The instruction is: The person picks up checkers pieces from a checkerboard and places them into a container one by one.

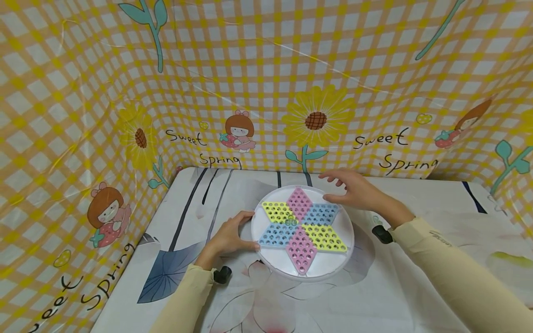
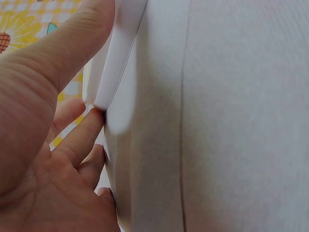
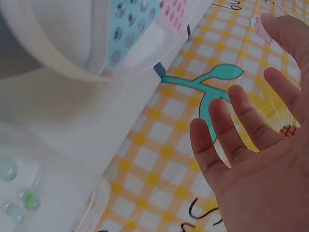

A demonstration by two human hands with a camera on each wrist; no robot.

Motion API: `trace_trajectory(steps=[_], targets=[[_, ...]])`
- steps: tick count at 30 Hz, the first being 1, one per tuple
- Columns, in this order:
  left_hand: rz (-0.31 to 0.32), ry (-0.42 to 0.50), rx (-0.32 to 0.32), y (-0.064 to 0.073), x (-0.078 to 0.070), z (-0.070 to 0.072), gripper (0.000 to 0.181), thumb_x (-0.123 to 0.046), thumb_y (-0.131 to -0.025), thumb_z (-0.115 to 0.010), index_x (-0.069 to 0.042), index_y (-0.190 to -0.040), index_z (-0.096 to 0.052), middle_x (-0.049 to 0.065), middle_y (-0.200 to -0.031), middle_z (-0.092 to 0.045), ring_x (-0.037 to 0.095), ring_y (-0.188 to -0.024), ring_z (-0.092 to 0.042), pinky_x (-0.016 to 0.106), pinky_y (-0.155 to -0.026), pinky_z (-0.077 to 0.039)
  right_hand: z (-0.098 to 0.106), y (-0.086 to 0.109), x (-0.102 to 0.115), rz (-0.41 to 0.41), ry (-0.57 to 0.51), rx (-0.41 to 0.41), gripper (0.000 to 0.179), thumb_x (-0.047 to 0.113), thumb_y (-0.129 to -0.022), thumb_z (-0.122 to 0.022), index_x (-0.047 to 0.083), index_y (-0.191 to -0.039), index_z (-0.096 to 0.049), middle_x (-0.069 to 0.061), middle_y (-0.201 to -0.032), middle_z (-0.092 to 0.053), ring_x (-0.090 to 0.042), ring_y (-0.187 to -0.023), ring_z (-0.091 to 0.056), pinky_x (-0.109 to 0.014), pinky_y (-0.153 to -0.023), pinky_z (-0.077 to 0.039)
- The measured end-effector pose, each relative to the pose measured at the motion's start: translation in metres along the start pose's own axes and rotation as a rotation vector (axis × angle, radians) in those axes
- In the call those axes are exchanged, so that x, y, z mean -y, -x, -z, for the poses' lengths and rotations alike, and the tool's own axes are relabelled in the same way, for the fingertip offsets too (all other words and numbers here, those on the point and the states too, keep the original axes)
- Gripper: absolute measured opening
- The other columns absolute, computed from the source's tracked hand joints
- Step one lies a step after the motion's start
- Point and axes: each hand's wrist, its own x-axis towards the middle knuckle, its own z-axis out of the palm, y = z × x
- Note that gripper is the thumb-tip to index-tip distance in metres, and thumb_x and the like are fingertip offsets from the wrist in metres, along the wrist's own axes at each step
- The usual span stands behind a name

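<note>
A round white Chinese checkers board (image 1: 329, 263) lies on the table, its perforated star coloured pink, yellow and blue. At its left edge is my left hand (image 1: 230, 236), with the thumb and index finger spread and touching the rim. In the left wrist view, the fingertips (image 2: 96, 116) meet the board's white side wall (image 2: 116, 63) low by the table. Over the board's upper right edge hovers my right hand (image 1: 351, 188), fingers loosely bent and holding nothing. The right wrist view shows that palm (image 3: 260, 188) with its fingers apart, away from the board.
A clear plastic box (image 3: 96, 203) with marbles (image 3: 31, 200) in it sits right of the board, partly hidden by the right arm in the head view. Behind the table (image 1: 233, 305) hangs a yellow checked cloth (image 1: 266, 69), which also covers the sides.
</note>
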Motion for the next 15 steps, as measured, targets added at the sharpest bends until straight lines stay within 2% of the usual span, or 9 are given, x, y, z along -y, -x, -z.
trace_trajectory(steps=[15], targets=[[0.005,-0.018,-0.002,0.001,0.000,0.000,0.094,-0.028,-0.071,-0.097,-0.013,-0.149,-0.048,0.006,-0.156,-0.050,0.030,-0.149,-0.037,0.054,-0.128,-0.008,-0.042,-0.027,0.014,-0.022,-0.147,0.237,0.050,0.021,-0.091,-0.079,0.009,-0.137,-0.062,-0.019,-0.125,-0.063,-0.037,-0.108,-0.062,-0.052,-0.091,-0.056]])
